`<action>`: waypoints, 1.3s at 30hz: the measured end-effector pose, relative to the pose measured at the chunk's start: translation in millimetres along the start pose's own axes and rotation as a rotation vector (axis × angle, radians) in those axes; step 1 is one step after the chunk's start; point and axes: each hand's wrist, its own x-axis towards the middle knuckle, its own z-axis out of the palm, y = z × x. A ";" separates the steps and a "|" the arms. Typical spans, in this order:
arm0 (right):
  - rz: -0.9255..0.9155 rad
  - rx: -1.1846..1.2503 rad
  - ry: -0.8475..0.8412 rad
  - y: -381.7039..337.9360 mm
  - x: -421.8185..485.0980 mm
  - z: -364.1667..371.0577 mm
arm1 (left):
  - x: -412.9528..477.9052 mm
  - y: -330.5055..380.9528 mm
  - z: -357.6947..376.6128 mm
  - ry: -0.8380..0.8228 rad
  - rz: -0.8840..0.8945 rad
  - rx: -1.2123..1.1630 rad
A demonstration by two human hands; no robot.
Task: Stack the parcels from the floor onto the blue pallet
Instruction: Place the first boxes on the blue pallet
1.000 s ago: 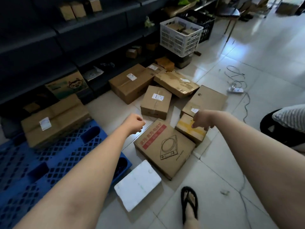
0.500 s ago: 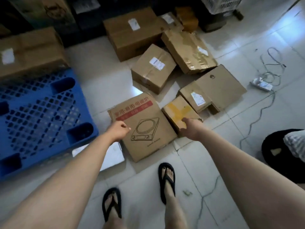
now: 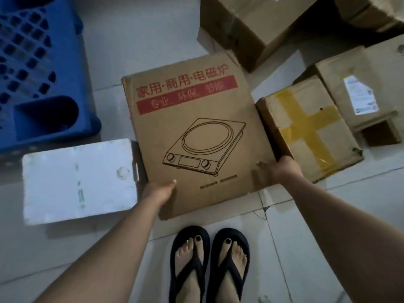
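Observation:
A flat cardboard box [image 3: 192,119] with red lettering and a line drawing of a cooktop lies on the floor in front of me. My left hand [image 3: 158,191] grips its near left edge, thumb on top. My right hand [image 3: 282,167] holds its near right edge, thumb on the lid, fingers down the side. The blue pallet [image 3: 37,68] sits at the upper left, its corner close to the box.
A white foam slab [image 3: 76,180] lies left of the box, below the pallet. A small box with a yellow tape cross [image 3: 310,130] touches the big box's right side. More cardboard boxes [image 3: 262,22] lie beyond. My feet in black sandals [image 3: 209,263] stand on pale tiles.
I have bent down and the view has closed in on the cooktop box. Both hands moved from above the parcels onto its near edges and took hold.

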 end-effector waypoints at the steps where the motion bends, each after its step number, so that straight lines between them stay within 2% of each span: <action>1: 0.016 0.054 -0.006 1.9 14.4 8.2 | 13.6 -3.5 5.4 0.024 -0.022 -0.038; 6: -0.032 0.206 -0.099 -0.2 45.0 14.9 | 43.1 -8.3 3.8 0.072 0.048 -0.311; 9: -0.042 0.126 -0.129 -4.7 30.8 -6.1 | 24.1 -2.6 -9.7 0.061 0.066 -0.318; 13: -0.020 0.137 -0.174 -14.3 -31.4 -54.1 | -41.2 14.7 -53.3 0.043 0.119 -0.295; 18: -0.018 0.174 -0.167 -45.3 -143.6 -135.0 | -163.7 58.2 -144.4 0.085 0.197 -0.200; 22: -0.115 0.223 -0.159 -114.7 -231.3 -208.7 | -265.1 105.2 -239.9 0.161 0.300 -0.246; 26: -0.285 0.161 -0.134 -207.1 -311.7 -275.8 | -350.3 141.6 -339.3 0.238 0.397 -0.299; 30: -0.444 0.203 -0.079 -297.4 -386.2 -325.6 | -416.9 164.0 -428.6 0.332 0.500 -0.422; 35: -0.628 0.260 -0.066 -392.6 -479.7 -358.7 | -470.1 172.6 -536.9 0.436 0.625 -0.493; 39: -0.763 0.295 -0.036 -460.5 -546.8 -351.1 | -486.4 173.0 -629.9 0.512 0.705 -0.521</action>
